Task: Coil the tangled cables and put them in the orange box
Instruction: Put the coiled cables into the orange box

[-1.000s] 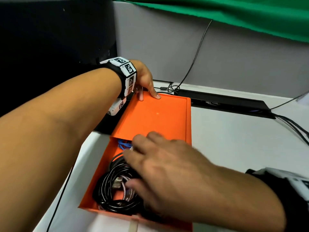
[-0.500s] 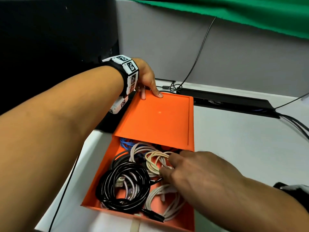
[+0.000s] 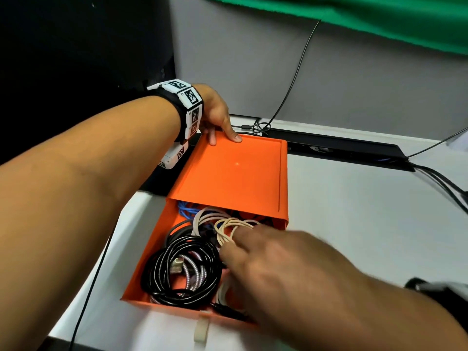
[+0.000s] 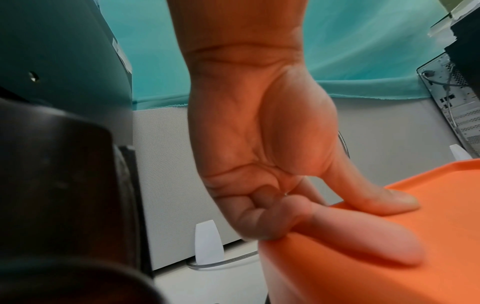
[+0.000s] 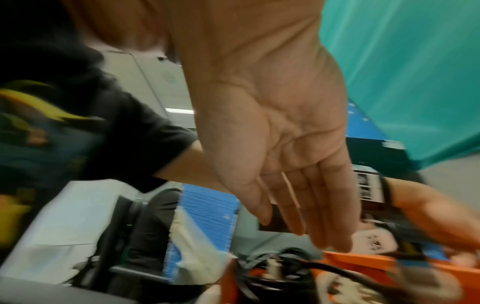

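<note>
Left hand (image 3: 215,115) at the far end of the flat orange sliding lid (image 3: 235,178), thumb laid on its top and fingers curled round its far corner, gripping it; seen also in the left wrist view (image 4: 259,144), thumb flat on the orange surface (image 4: 389,246). Right hand (image 3: 286,277) spread flat, fingers straight and together, palm down over the near right part of the open orange box (image 3: 152,252), holding nothing; whether the fingertips touch the cables cannot be told. Same straight fingers (image 5: 322,216) in the blurred right wrist view.

Inside the box: coiled glossy black cable (image 3: 182,269) at the near left, a braided black-and-white cable (image 3: 193,273) within its ring, cream coiled cable (image 3: 228,229) just beyond the right fingertips, white cable (image 3: 202,217) beside it, blue cable (image 3: 186,210) half under the lid.

Box on a white tabletop (image 3: 354,224); black strip (image 3: 342,148) along the grey partition, green cloth (image 3: 354,16) above.
</note>
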